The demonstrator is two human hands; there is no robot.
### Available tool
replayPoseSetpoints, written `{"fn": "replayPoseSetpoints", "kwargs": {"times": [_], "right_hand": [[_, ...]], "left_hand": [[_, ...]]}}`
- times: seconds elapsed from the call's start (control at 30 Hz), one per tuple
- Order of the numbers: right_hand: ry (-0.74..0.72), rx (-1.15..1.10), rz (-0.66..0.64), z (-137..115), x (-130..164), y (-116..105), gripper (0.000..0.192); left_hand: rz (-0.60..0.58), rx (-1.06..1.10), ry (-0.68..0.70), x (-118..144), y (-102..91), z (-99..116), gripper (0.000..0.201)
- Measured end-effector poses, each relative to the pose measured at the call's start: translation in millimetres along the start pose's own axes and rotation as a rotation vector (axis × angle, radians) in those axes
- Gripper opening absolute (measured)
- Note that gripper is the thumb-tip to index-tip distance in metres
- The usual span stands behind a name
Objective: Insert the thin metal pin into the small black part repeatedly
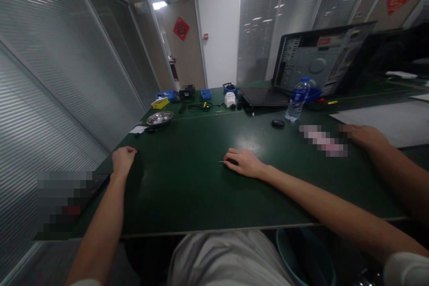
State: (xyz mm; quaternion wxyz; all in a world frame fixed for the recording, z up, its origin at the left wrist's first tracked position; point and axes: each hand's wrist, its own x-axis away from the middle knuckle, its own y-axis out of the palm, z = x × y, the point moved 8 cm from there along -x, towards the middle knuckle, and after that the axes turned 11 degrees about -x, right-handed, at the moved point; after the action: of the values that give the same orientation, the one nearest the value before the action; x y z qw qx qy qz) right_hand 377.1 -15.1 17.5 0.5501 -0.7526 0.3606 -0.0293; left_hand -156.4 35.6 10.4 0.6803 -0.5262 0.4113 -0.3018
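Observation:
Toward the left edge of the green table [181, 187], my left hand [123, 161] rests with its fingertips pinched together. Whether anything is between them cannot be made out. My right hand [246, 163] lies on the table near the middle, its fingers closed around a small black object [232, 161] with a thin pale tip pointing left. Most of that object is hidden under the fingers. Beyond my left hand stands a shallow metal bowl [160, 119] with small pieces in it.
A co-worker's hand [367, 136] rests at the right, beside a pale sheet [395, 120]. A water bottle [296, 100], a black mouse-like object [278, 123], a laptop [266, 97] and an opened computer case [318, 62] stand farther back. Small blue trays [206, 94] and a yellow tray [160, 103] line the far side.

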Motion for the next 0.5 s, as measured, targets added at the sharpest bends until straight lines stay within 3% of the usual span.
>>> {"fn": "replayPoseSetpoints", "kwargs": {"times": [0.07, 0.17, 0.27, 0.37, 0.43, 0.5], "right_hand": [[-0.002, 0.001, 0.002, -1, 0, 0, 0.023], [-0.004, -0.006, 0.004, -2, -1, -1, 0.023], [0.002, -0.010, 0.007, -2, 0, -1, 0.024], [0.025, 0.004, 0.027, -1, 0, -3, 0.023], [0.049, 0.015, 0.043, 0, 1, -4, 0.020], [0.068, 0.016, 0.051, 1, 1, -5, 0.018]], "left_hand": [[-0.063, 0.082, 0.076, 5, 0.5, 25, 0.021], [-0.176, 0.232, 0.313, 35, -0.5, 97, 0.018], [-0.252, 0.443, 0.647, 94, -8.0, 188, 0.018], [-0.314, 0.567, 0.868, 158, -14.0, 259, 0.017], [-0.331, 0.612, 0.964, 190, -18.5, 291, 0.016], [-0.333, 0.640, 1.000, 210, -22.3, 308, 0.015]]}}
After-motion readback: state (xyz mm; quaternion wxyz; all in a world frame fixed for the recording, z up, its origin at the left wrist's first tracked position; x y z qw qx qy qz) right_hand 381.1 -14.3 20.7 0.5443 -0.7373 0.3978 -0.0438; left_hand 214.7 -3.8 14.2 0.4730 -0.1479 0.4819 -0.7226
